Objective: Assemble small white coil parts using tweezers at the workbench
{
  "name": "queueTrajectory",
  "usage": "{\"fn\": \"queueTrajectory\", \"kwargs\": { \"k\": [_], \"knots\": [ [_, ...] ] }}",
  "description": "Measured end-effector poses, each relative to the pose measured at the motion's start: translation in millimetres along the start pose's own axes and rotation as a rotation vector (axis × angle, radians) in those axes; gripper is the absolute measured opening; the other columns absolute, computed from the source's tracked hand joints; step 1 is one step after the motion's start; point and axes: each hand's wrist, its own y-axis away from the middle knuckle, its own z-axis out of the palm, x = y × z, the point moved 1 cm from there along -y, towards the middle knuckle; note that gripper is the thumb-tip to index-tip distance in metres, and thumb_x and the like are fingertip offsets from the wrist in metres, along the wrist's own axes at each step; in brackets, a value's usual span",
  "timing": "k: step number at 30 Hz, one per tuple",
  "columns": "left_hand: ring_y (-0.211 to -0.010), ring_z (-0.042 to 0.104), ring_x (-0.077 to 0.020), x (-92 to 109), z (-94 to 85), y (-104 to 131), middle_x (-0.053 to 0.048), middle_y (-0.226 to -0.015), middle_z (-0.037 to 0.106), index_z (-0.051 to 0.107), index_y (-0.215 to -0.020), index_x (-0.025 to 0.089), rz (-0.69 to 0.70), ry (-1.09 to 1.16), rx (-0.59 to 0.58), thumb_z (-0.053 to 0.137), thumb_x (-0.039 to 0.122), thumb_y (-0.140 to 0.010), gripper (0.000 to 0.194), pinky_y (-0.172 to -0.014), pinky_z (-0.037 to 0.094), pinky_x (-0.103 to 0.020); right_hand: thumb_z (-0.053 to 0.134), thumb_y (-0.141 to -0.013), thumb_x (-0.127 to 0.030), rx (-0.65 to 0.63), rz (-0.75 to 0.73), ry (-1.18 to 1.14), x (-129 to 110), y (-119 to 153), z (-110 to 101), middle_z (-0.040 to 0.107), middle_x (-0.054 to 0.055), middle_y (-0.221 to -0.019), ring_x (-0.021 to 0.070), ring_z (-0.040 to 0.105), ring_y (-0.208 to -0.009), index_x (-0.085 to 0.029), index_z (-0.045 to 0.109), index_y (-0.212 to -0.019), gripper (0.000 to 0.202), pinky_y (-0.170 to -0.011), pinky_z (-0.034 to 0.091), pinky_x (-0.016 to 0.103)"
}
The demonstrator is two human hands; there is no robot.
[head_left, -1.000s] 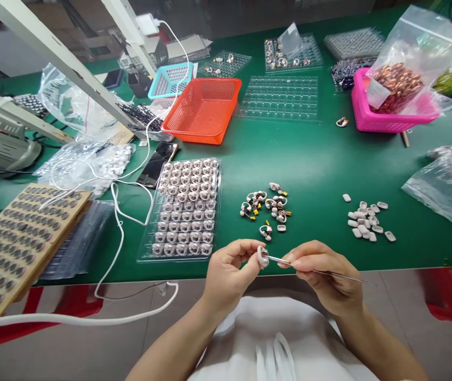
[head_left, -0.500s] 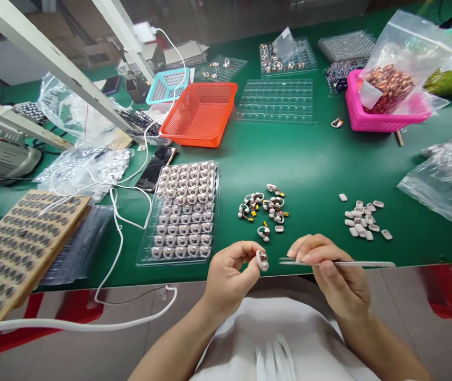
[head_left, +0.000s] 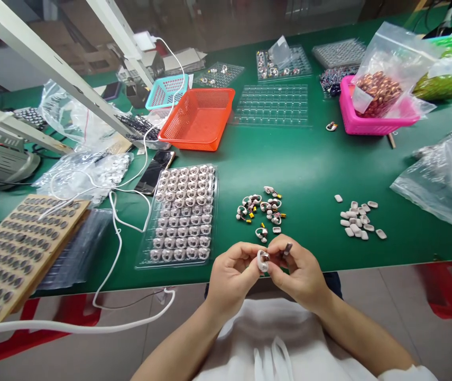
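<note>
White curved part (head_left: 263,262) held between both hands (head_left: 230,272), apparently touching each.

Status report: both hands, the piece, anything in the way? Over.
Left hand pinching white piece. Right hand at it, metal tool tucked in grip. No obstruction seen; loose parts lie just beyond.

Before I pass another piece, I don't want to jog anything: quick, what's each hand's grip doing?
Left hand: closed, pinching a small white part.
Right hand: closed on a metal tool, right beside that part.
</note>
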Motion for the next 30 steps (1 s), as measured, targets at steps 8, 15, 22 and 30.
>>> {"fn": "queueTrajectory", "kwargs": {
  "k": [8, 15, 22, 30],
  "knots": [
    [-0.072, 0.073, -0.0142, -3.0, -6.8, 0.6, -0.003, -0.087, 0.081, 0.082, -0.095, 0.022, 0.072, -0.077, -0.057, 0.077, 0.022, -0.081, 0.014, -0.07, 0.06, -0.021, 0.065, -0.085, -0.02, 0.043, 0.12, -0.126, -1.2, -1.8, -1.0, 0.054, -0.001, -0.076, 0.0138, 0.053, -0.066, -0.021, 0.057, -0.08, 0.01, -0.056, 0.044, 0.025],
    [-0.075, 0.075, -0.0155, -1.9, -7.4, -1.6, -0.004, -0.093, 0.082, 0.083, -0.097, 0.026, 0.106, -0.106, -0.095, 0.074, 0.017, -0.083, 0.018, -0.073, 0.06, -0.021, 0.061, -0.084, -0.016, 0.045, 0.187, -0.17, -1.8, -3.9, 0.0, 0.054, -0.002, -0.072, 0.0123, 0.051, -0.06, -0.022, 0.055, -0.08, 0.009, -0.054, 0.042, 0.025],
    [-0.077, 0.072, -0.0143, -7.9, -5.0, 1.4, -0.003, -0.088, 0.081, 0.083, -0.093, 0.026, 0.135, -0.123, -0.078, 0.075, 0.018, -0.083, 0.016, -0.072, 0.057, -0.018, 0.058, -0.079, -0.012, 0.076, 0.132, -0.143, 5.3, -2.9, 3.8, 0.046, -0.004, -0.072, 0.0119, 0.047, -0.059, -0.022, 0.048, -0.078, 0.014, -0.051, 0.036, 0.024],
    [-0.075, 0.071, -0.0144, -12.7, -2.3, 4.7, -0.004, -0.083, 0.079, 0.083, -0.09, 0.022, 0.157, -0.14, -0.061, 0.075, 0.02, -0.083, 0.011, -0.07, 0.056, -0.018, 0.056, -0.076, -0.011, 0.11, 0.09, -0.165, 13.6, 1.4, 6.3, 0.044, -0.004, -0.072, 0.0121, 0.045, -0.06, -0.023, 0.046, -0.079, 0.016, -0.051, 0.033, 0.024]
  ]
}}
